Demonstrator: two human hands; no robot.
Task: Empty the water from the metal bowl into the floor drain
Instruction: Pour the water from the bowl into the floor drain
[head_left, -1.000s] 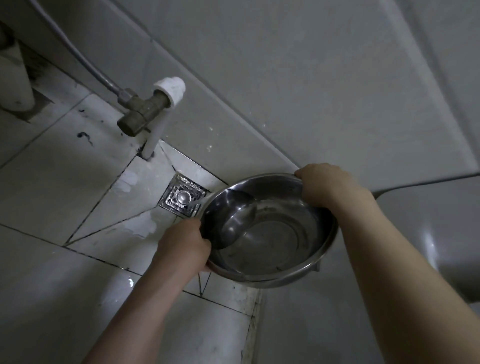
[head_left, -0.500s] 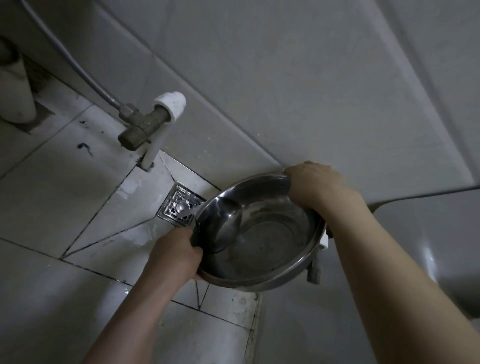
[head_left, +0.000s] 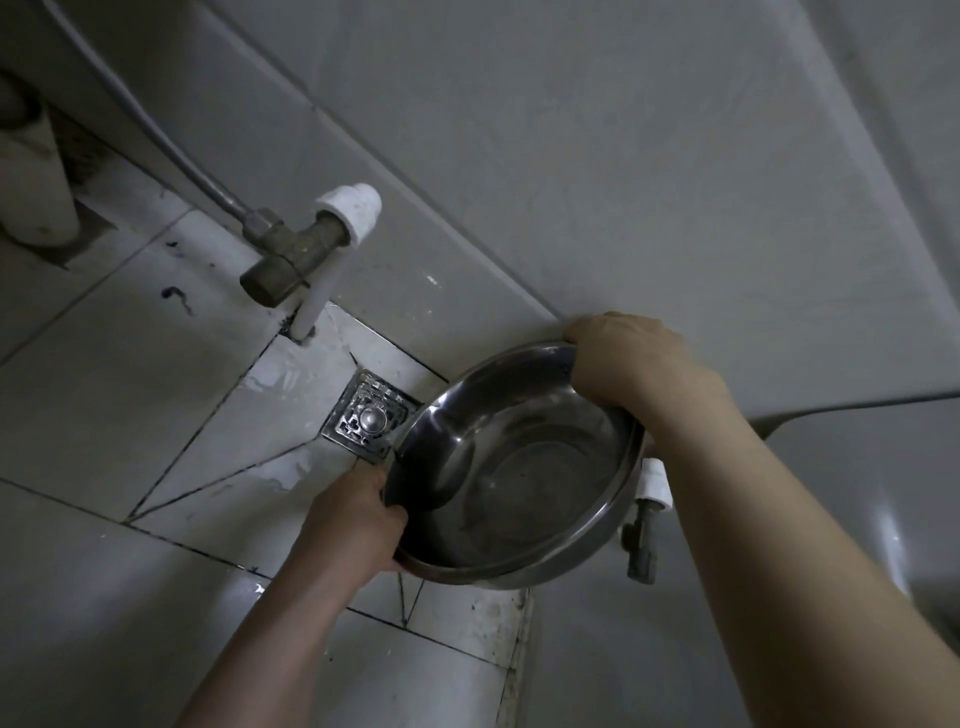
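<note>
I hold a round metal bowl (head_left: 524, 462) above the tiled floor, tilted so its left rim dips toward the square metal floor drain (head_left: 366, 418). My left hand (head_left: 353, 525) grips the lower left rim. My right hand (head_left: 623, 358) grips the upper right rim. A thin layer of water sits inside the bowl. The bowl's left edge overlaps the drain's right corner.
A brass valve (head_left: 291, 260) with a white pipe cap (head_left: 350, 210) and a grey hose (head_left: 171, 150) juts from the tiled wall above the drain. A second small valve (head_left: 644, 525) sits behind the bowl. A white fixture (head_left: 883, 499) is at right, a white pipe base (head_left: 31, 192) far left.
The bowl has tilted further toward the drain and its left rim has dropped closer to it. Both hands keep their grip on the rim.
</note>
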